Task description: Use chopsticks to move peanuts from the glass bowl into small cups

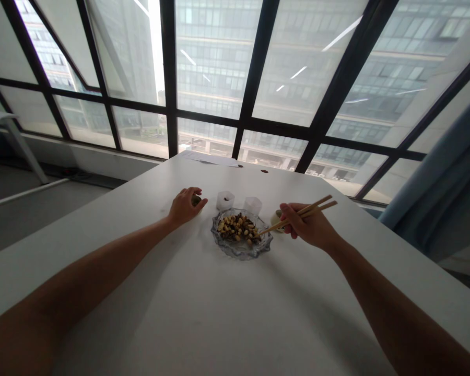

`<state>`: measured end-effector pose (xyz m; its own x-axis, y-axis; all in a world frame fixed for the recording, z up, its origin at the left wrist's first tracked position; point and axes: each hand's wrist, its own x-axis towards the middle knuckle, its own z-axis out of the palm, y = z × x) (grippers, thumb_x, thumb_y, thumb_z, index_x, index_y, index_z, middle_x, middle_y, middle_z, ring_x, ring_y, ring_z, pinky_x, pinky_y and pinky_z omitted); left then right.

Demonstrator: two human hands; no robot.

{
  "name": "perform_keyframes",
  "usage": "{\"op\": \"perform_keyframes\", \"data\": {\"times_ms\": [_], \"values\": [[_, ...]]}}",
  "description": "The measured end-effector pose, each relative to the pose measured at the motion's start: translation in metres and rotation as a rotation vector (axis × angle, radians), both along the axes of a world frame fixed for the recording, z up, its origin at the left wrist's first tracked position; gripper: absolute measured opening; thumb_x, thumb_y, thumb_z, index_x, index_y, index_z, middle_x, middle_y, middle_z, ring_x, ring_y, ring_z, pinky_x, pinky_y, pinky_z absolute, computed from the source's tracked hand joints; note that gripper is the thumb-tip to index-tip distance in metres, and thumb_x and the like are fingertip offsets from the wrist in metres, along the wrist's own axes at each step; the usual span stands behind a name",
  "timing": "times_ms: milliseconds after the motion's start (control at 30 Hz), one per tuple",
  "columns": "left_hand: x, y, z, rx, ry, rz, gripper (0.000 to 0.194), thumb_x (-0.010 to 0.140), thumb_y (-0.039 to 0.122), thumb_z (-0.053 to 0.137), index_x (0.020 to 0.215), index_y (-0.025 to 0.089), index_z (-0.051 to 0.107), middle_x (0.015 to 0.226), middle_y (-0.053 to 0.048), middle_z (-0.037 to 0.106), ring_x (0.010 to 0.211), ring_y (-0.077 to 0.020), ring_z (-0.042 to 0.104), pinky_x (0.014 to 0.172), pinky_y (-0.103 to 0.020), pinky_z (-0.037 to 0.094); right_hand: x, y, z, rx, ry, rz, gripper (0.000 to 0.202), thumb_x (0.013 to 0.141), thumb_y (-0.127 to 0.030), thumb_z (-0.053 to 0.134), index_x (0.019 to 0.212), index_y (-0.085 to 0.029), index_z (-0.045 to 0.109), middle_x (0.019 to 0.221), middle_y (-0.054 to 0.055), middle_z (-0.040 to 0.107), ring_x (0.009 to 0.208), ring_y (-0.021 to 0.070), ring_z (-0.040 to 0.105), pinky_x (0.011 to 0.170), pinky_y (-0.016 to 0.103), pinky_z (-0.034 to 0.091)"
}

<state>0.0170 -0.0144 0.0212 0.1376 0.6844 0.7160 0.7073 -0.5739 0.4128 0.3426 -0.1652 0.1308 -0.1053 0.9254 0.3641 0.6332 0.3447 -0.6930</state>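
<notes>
A clear glass bowl (241, 253) with a wavy rim holds a mix of pale nuts or beans and darker pieces (238, 228). My right hand (307, 224) grips a pair of wooden chopsticks (313, 208), their tips reaching into the bowl's right side among the pieces. Partly hidden behind those fingers is a small pale round cup (276, 221). To the left of the bowl, my left hand (186, 205) curls around a small dark greenish round cup (196, 200), mostly covered by the fingers.
Two small whitish translucent containers stand just beyond the bowl, a left one (225, 200) with something dark inside and a right one (253, 204). White papers (209, 158) lie at the far edge of the white table (235, 318). A blue curtain (434, 193) hangs at right.
</notes>
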Motion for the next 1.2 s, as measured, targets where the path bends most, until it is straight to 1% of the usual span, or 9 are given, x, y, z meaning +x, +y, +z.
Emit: {"op": "perform_keyframes", "data": {"times_ms": [200, 433, 533, 667, 767, 900, 1033, 1133, 1200], "values": [[0.001, -0.002, 0.0, -0.019, 0.011, 0.009, 0.029, 0.087, 0.043, 0.062, 0.109, 0.024, 0.058, 0.106, -0.006, 0.072, 0.104, -0.0253, 0.063, 0.094, -0.04, 0.052, 0.0, -0.001, -0.002, 0.01, -0.071, 0.015, 0.066, 0.084, -0.081, 0.048, 0.063, -0.019, 0.059, 0.048, 0.005, 0.062, 0.035, 0.0122, 0.053, 0.034, 0.022, 0.039], [0.002, -0.004, 0.0, -0.009, 0.041, 0.003, 0.029, 0.087, 0.042, 0.061, 0.109, 0.023, 0.059, 0.106, -0.007, 0.072, 0.104, -0.0261, 0.063, 0.095, -0.041, 0.052, -0.005, -0.008, 0.003, -0.02, -0.188, 0.069, 0.057, 0.087, -0.071, 0.055, 0.06, -0.02, 0.056, 0.051, 0.005, 0.064, 0.039, 0.0135, 0.057, 0.037, 0.022, 0.041], [0.002, -0.003, -0.001, -0.001, 0.045, 0.002, 0.029, 0.088, 0.042, 0.061, 0.109, 0.023, 0.059, 0.107, -0.007, 0.072, 0.105, -0.0262, 0.062, 0.095, -0.041, 0.052, -0.007, -0.01, 0.005, -0.026, -0.199, 0.1, 0.056, 0.089, -0.069, 0.053, 0.061, -0.021, 0.055, 0.052, 0.004, 0.065, 0.039, 0.0132, 0.057, 0.038, 0.023, 0.041], [0.003, -0.004, -0.001, -0.016, 0.046, 0.007, 0.028, 0.087, 0.041, 0.061, 0.109, 0.024, 0.059, 0.107, -0.007, 0.072, 0.106, -0.0263, 0.063, 0.095, -0.041, 0.052, -0.009, -0.012, 0.007, -0.032, -0.264, 0.169, 0.054, 0.091, -0.066, 0.052, 0.061, -0.021, 0.054, 0.051, 0.002, 0.064, 0.038, 0.0125, 0.057, 0.038, 0.022, 0.041], [0.003, -0.006, 0.0, -0.022, 0.048, 0.007, 0.028, 0.087, 0.04, 0.061, 0.11, 0.024, 0.059, 0.106, -0.007, 0.072, 0.106, -0.0265, 0.063, 0.096, -0.042, 0.052, -0.012, -0.014, 0.008, -0.026, -0.294, 0.166, 0.054, 0.092, -0.066, 0.05, 0.062, -0.021, 0.055, 0.051, 0.002, 0.063, 0.039, 0.0126, 0.057, 0.039, 0.022, 0.042], [0.002, -0.005, 0.0, -0.022, 0.051, 0.009, 0.028, 0.087, 0.041, 0.061, 0.109, 0.024, 0.059, 0.108, -0.007, 0.072, 0.105, -0.0267, 0.063, 0.095, -0.042, 0.052, -0.015, -0.015, 0.008, -0.006, -0.261, 0.14, 0.056, 0.091, -0.069, 0.05, 0.061, -0.022, 0.054, 0.05, 0.002, 0.064, 0.037, 0.0126, 0.057, 0.038, 0.022, 0.041], [0.002, -0.004, -0.001, -0.012, 0.049, 0.008, 0.028, 0.087, 0.041, 0.061, 0.108, 0.024, 0.059, 0.107, -0.007, 0.072, 0.104, -0.0266, 0.063, 0.094, -0.042, 0.052, -0.012, -0.013, 0.009, -0.005, -0.183, 0.098, 0.058, 0.087, -0.073, 0.053, 0.061, -0.021, 0.055, 0.051, 0.004, 0.065, 0.037, 0.0128, 0.057, 0.037, 0.022, 0.042], [0.001, -0.004, -0.003, -0.002, 0.043, -0.004, 0.03, 0.086, 0.042, 0.063, 0.108, 0.023, 0.059, 0.106, -0.008, 0.071, 0.104, -0.0266, 0.063, 0.094, -0.042, 0.053, -0.006, -0.01, 0.01, -0.024, -0.086, 0.047, 0.06, 0.082, -0.077, 0.057, 0.06, -0.02, 0.056, 0.05, 0.005, 0.065, 0.037, 0.0127, 0.056, 0.034, 0.021, 0.04], [0.0, -0.003, -0.004, 0.001, 0.029, -0.022, 0.034, 0.085, 0.044, 0.065, 0.11, 0.023, 0.057, 0.11, -0.008, 0.07, 0.106, -0.0258, 0.064, 0.095, -0.042, 0.053, -0.001, -0.006, 0.011, -0.038, 0.023, 0.013, 0.06, 0.079, -0.078, 0.06, 0.061, -0.02, 0.058, 0.048, 0.005, 0.064, 0.035, 0.013, 0.055, 0.032, 0.021, 0.039]]}}
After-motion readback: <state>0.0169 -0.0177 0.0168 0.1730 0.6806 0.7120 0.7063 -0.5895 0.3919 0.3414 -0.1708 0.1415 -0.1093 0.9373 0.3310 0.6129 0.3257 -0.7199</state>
